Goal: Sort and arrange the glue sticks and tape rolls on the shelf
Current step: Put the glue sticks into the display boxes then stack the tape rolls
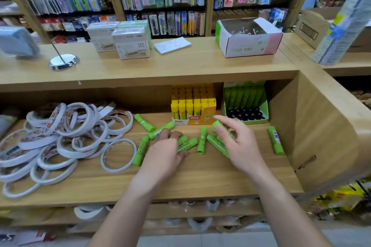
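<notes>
Several loose green glue sticks [202, 140] lie scattered on the wooden shelf [180, 178]. My right hand [239, 144] pinches one green glue stick [217, 124] between thumb and fingers, just in front of the green display box [246, 104]. My left hand [166, 150] rests on the shelf with curled fingers over a green stick [187, 145]. One stick [276, 143] lies apart at the right. A heap of white tape rolls [60, 136] fills the shelf's left side. A yellow box of yellow glue sticks [193, 104] stands at the back.
Above the shelf runs a counter [180, 66] with white boxed packs [130, 42], a notepad [172, 45], an open carton [249, 38] and a chrome stand base [63, 61]. A wooden side wall [321, 126] closes the shelf on the right. More tape sits below.
</notes>
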`<state>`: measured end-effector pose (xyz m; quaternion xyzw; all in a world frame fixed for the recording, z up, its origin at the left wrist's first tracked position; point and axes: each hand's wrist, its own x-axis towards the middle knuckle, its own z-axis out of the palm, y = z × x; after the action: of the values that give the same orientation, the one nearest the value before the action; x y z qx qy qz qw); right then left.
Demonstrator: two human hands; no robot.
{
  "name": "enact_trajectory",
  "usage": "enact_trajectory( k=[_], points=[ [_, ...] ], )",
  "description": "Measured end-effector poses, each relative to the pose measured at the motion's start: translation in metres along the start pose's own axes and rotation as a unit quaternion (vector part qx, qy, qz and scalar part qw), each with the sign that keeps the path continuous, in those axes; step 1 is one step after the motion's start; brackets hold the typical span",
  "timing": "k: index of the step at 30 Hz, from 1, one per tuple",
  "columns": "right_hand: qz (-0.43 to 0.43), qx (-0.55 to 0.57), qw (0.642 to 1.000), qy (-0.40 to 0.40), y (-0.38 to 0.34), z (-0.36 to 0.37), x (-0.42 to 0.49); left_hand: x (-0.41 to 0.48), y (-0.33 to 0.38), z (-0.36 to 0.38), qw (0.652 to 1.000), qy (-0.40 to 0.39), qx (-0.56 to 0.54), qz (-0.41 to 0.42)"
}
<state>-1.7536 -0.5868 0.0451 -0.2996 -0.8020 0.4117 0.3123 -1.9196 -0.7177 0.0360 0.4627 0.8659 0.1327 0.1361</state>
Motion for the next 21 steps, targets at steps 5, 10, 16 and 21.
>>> enact_trajectory(
  k=[5, 10, 16, 21],
  points=[
    [0.072, 0.013, 0.997, 0.016, 0.006, -0.019, -0.003, 0.006, 0.004, -0.004, 0.999, -0.016, -0.023, -0.015],
    [0.055, -0.022, 0.994, 0.089, 0.009, -0.042, 0.006, 0.005, 0.010, -0.005, 0.988, 0.023, -0.148, -0.033],
    [0.060, -0.111, 0.987, 0.103, 0.019, -0.050, 0.044, 0.003, 0.033, 0.009, 0.973, 0.065, -0.220, -0.016],
    [0.015, -0.153, 0.985, 0.080, 0.028, -0.043, 0.064, 0.004, 0.034, 0.026, 0.969, 0.094, -0.228, -0.030]
  ],
)
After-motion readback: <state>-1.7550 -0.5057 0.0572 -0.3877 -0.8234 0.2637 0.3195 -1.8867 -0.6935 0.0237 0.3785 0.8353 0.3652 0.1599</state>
